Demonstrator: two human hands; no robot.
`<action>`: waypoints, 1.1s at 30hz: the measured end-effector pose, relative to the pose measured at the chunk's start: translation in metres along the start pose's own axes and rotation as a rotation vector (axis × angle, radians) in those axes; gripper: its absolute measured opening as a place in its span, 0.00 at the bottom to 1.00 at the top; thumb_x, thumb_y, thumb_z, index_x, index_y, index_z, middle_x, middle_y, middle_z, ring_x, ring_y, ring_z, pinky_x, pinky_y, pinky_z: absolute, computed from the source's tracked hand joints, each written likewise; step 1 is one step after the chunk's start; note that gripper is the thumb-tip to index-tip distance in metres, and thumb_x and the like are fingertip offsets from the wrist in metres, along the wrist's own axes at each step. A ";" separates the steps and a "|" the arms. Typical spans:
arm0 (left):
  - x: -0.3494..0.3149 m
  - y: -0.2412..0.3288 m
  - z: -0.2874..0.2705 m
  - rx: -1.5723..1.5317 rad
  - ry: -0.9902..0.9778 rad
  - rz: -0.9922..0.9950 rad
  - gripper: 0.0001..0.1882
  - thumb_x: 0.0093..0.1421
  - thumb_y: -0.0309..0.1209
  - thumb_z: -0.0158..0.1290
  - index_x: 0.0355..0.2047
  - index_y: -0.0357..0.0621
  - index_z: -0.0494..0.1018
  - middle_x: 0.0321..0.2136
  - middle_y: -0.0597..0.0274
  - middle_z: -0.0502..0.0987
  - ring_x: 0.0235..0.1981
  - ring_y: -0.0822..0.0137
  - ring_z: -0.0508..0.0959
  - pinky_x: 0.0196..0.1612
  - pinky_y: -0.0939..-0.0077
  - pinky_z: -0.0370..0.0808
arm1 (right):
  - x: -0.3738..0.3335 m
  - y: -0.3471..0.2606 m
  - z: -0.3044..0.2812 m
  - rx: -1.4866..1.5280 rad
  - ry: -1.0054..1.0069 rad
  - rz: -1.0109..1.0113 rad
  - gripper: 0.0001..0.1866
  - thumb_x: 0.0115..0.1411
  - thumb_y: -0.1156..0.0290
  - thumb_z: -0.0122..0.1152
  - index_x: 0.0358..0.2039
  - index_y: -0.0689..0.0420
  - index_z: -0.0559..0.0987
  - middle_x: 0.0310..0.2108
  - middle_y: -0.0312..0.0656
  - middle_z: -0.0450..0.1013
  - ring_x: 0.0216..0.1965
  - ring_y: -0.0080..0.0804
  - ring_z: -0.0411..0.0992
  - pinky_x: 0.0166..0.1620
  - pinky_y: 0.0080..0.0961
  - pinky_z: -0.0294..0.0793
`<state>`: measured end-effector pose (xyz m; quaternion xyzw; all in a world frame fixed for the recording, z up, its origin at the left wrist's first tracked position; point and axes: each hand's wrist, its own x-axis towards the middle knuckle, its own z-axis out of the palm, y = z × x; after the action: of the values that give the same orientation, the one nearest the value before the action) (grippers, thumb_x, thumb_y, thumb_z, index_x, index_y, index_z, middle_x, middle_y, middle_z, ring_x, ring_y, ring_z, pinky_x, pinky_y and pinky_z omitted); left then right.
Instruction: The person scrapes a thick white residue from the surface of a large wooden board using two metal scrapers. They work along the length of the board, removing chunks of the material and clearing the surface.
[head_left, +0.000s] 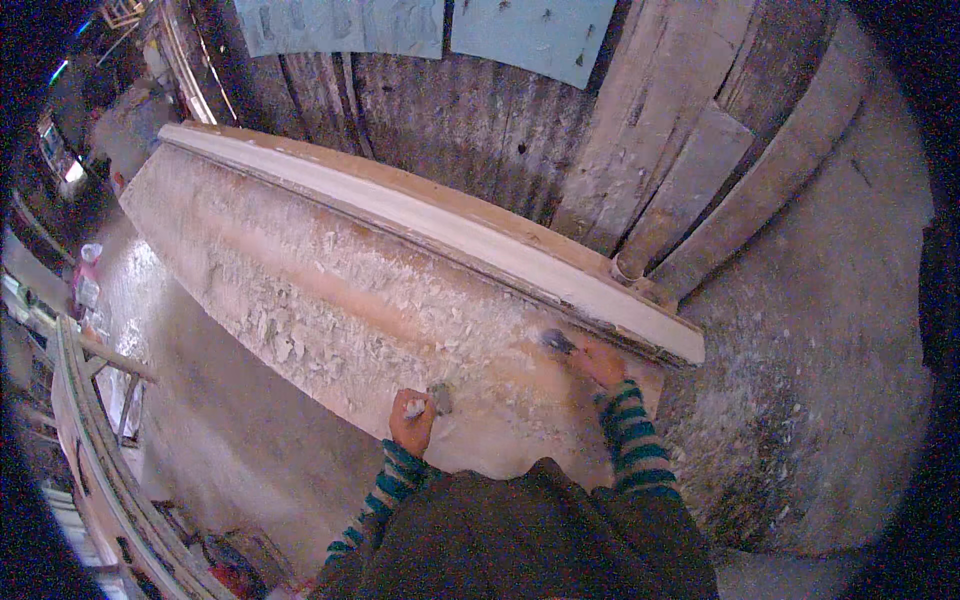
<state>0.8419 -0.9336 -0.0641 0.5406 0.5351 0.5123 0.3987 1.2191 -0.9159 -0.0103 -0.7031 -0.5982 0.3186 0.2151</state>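
A long pale board [520,440] lies in front of me, strewn with whitish flakes and dust. Closed at its near left edge, my left hand [410,428] grips a scraper [441,398] whose greyish blade points to the right over the board. Farther right, my right hand [598,364] wraps round a dark, rounded tool [556,342] that rests on or just above the board's surface. The exact kind of that tool is too blurred to tell. Loose flakes [300,310] lie thickest along the board's middle and left part.
Along the board's far side runs a long, light-coloured beam [430,220]. Behind it stands a corrugated metal wall [450,130] with planks [650,110] leaning at the right. Debris dusts the floor [770,400] on the right. Curved pale strips [100,480] stand at the lower left.
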 end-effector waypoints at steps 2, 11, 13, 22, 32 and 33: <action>0.000 0.003 0.001 -0.042 -0.024 0.038 0.07 0.48 0.20 0.55 0.26 0.41 0.69 0.26 0.60 0.70 0.30 0.63 0.71 0.36 0.73 0.68 | -0.040 0.046 -0.021 -0.071 0.082 -0.043 0.20 0.52 0.56 0.56 0.41 0.55 0.77 0.34 0.46 0.76 0.34 0.43 0.74 0.40 0.38 0.71; 0.006 0.009 0.002 0.140 -0.070 0.054 0.06 0.48 0.21 0.55 0.26 0.42 0.69 0.26 0.60 0.70 0.30 0.66 0.71 0.36 0.74 0.68 | 0.023 0.006 0.049 -0.276 0.067 0.046 0.22 0.52 0.48 0.54 0.34 0.54 0.77 0.30 0.50 0.75 0.35 0.50 0.73 0.39 0.42 0.70; 0.006 0.004 0.001 0.085 -0.045 0.046 0.06 0.49 0.21 0.56 0.26 0.42 0.69 0.26 0.61 0.70 0.29 0.66 0.71 0.36 0.74 0.68 | 0.023 -0.032 0.043 -0.308 0.019 0.199 0.21 0.52 0.48 0.53 0.33 0.54 0.77 0.30 0.49 0.74 0.36 0.50 0.72 0.38 0.42 0.70; 0.004 0.017 -0.001 0.074 -0.020 0.012 0.08 0.48 0.20 0.56 0.26 0.42 0.68 0.26 0.62 0.70 0.31 0.70 0.70 0.36 0.77 0.68 | -0.044 0.009 -0.022 -0.291 0.048 0.152 0.23 0.53 0.46 0.53 0.32 0.56 0.76 0.33 0.49 0.73 0.36 0.48 0.71 0.38 0.42 0.69; 0.006 0.003 0.002 -0.107 -0.047 -0.114 0.07 0.49 0.18 0.55 0.25 0.42 0.68 0.26 0.62 0.69 0.31 0.69 0.70 0.36 0.77 0.68 | 0.044 -0.004 0.027 -0.327 -0.022 0.074 0.22 0.50 0.50 0.57 0.33 0.57 0.78 0.32 0.53 0.74 0.33 0.51 0.72 0.37 0.45 0.70; 0.005 0.004 0.000 -0.070 -0.037 -0.074 0.07 0.49 0.18 0.55 0.25 0.42 0.68 0.25 0.62 0.68 0.30 0.68 0.70 0.36 0.77 0.68 | 0.026 -0.023 0.004 -0.342 -0.183 0.170 0.21 0.50 0.50 0.57 0.32 0.56 0.78 0.32 0.52 0.75 0.34 0.50 0.73 0.36 0.44 0.70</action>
<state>0.8421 -0.9287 -0.0596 0.5156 0.5291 0.5056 0.4457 1.2025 -0.8864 -0.0026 -0.7455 -0.5990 0.2921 0.0099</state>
